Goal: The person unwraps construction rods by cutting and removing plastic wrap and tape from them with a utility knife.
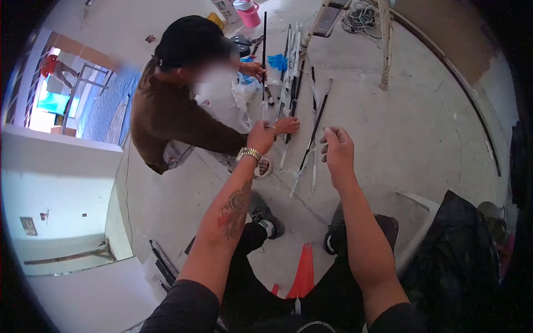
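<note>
My left hand (261,137), with a gold-coloured watch (251,154) on its wrist, is closed in a pinch. Something small and pale shows at its fingertips, too small to name. To the right, my right hand (338,149) is raised with its fingers loosely bent and apart, and I see nothing held in it. Between and beyond my hands, several thin black rods (318,123), partly wrapped in clear plastic, lie on the floor. A crouching co-worker (183,105) at the left has one hand (287,125) on the rods and the other (252,69) at an upright black rod (265,44).
Blue plastic (277,62) and a clear plastic bag (243,94) lie by the co-worker. A ladder (384,44), coiled cable (360,19) and pink jug (249,14) stand farther back. Black sheeting (449,255) is at my right; something red (302,272) shows between my legs.
</note>
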Demonstrator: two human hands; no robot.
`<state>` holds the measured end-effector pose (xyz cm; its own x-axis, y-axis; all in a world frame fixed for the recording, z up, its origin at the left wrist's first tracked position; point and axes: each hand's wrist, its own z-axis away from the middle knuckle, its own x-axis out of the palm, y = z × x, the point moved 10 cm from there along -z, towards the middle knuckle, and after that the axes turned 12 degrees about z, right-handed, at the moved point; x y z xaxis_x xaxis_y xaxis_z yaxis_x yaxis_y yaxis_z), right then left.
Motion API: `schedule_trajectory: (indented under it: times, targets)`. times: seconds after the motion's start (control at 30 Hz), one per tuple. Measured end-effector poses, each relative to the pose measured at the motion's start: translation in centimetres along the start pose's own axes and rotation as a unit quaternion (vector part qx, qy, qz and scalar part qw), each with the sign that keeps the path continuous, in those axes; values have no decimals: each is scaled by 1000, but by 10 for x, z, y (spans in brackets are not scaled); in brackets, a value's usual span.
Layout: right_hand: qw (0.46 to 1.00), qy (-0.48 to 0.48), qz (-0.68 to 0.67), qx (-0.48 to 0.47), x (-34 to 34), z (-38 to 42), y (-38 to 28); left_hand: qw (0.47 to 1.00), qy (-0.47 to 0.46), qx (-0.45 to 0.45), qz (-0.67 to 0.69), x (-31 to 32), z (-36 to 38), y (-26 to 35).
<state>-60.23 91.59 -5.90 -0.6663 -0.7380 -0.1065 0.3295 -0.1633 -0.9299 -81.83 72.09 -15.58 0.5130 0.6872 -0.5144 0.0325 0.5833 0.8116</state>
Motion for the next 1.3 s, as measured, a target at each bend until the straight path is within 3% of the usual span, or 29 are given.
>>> schedule_trajectory:
  times: [0.07, 0.13, 0.2, 0.33, 0.47, 0.63, 0.77, 0.83, 0.93, 1.03, 1.1, 1.17, 1.2, 1.27, 1.3]
  targets:
    - [999, -30, -42, 16, -3, 2, -1, 988, 101, 26, -113, -20, -33, 6]
    - [997, -26, -57, 45, -13, 4, -2, 984, 107, -17, -143, -31, -67, 0]
    - [995, -16, -73, 68, -23, 2, -2, 984, 101, -79, -122, -37, -113, -52]
    - [987, -24, -119, 104, -29, -3, 11, 983, 95, -76, -137, -38, -150, -87]
    - [985, -41, -127, 107, -26, -4, 7, 974, 62, -154, -157, -41, -173, -120]
    - [983, -39, -120, 134, -27, -10, 21, 948, 156, -174, -216, -68, -189, -207]
    - [981, -57, -108, 152, -18, -18, 25, 977, 118, -99, -150, -54, -128, -155]
    - [980, -74, -98, 155, -9, -21, 28, 974, 159, 58, -151, -39, -88, -96]
    - [981, -110, -62, 146, 7, -20, 31, 987, 67, 114, -94, -20, -25, -62]
    - [984, -142, -6, 110, 27, -14, 35, 995, -59, 75, -38, 3, 67, -7]
    - [984, -151, 24, 89, 39, -2, 26, 971, -113, -170, 122, 10, 145, 39]
    - [975, -155, -76, 138, 56, 15, 19, 975, -185, 120, -33, 26, 189, 76]
    - [976, -156, -72, 137, 58, 20, 19, 976, -182, 120, -29, 29, 210, 78]
    - [927, -177, -263, 199, 69, 27, 35, 985, -165, 55, 6, 30, 246, 103]
    - [916, -179, -298, 202, 66, 26, 38, 985, -166, 56, 10, 34, 259, 107]
